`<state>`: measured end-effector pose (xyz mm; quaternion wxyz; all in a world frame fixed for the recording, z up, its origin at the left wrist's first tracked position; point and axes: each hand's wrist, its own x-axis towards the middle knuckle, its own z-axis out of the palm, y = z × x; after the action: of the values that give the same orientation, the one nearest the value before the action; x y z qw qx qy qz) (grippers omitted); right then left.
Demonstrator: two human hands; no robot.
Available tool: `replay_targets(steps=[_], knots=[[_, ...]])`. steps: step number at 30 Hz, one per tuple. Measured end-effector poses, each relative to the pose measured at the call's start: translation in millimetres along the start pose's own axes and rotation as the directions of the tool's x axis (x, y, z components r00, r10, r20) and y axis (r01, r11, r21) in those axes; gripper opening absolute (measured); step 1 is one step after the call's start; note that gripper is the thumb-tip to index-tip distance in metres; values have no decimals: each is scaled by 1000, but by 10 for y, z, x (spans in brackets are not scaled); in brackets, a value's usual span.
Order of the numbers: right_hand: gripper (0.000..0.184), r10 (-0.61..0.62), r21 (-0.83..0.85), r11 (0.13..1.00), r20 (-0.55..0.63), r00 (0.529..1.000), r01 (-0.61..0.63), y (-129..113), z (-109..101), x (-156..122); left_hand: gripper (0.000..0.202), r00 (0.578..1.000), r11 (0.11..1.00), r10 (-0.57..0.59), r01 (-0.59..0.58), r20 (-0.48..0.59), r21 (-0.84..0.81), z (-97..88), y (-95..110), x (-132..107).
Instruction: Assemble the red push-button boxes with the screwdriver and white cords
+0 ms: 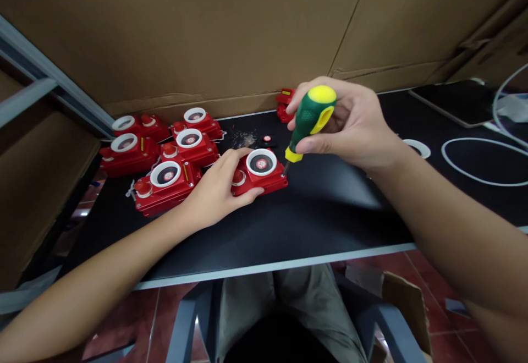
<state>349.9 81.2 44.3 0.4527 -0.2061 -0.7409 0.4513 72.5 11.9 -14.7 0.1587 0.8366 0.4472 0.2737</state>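
Note:
My left hand [220,190] grips the left end of a red alarm unit [270,180], thumb along its front and fingers behind. The unit lies on the black table, with a white ring around its dark round centre and a red dome partly covered by my hand. In my right hand [350,124] is a screwdriver [310,118] with a green and yellow handle, held nearly upright. Its tip meets a screw at the unit's right corner. Left of my hand stand several similar red units [169,187], each with a white ring.
A small round black part [267,139] and scattered debris [244,138] lie behind the unit. Further back is another red piece [284,104]. To the right are a white ring [418,147], a white cable loop [482,179] and a dark tablet-like slab [454,100]. Cardboard [231,33] walls the back.

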Motion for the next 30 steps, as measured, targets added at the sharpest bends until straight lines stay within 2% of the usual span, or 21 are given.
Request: replay_targets(steps=[7,12,15,18,21,27,30], knots=[[46,74,107,990,152,986,-91,-84,-68,-16,64,999,999,-40,40,8,-3,5,31,7],[43,70,110,991,82,994,-78,-67,-22,-7,64,999,999,-36,36,7,-1,4,33,12],[47,42,84,995,21,999,-44,-42,24,-4,64,1000,1000,-20,20,10,-1,2,29,12],[54,58,23,998,-19,998,-58,-22,74,-12,63,1000,1000,-27,27,14,6,-4,27,13],[53,64,-10,998,-49,997,-65,-18,119,-14,64,999,999,-37,37,20,9,-11,22,13],[39,-7,16,1000,47,999,6,-79,64,16,64,999,999,-44,44,32,15,-20,20,0],[42,-2,65,998,89,996,-4,-126,-28,8,64,998,999,-49,48,35,12,-23,27,0]])
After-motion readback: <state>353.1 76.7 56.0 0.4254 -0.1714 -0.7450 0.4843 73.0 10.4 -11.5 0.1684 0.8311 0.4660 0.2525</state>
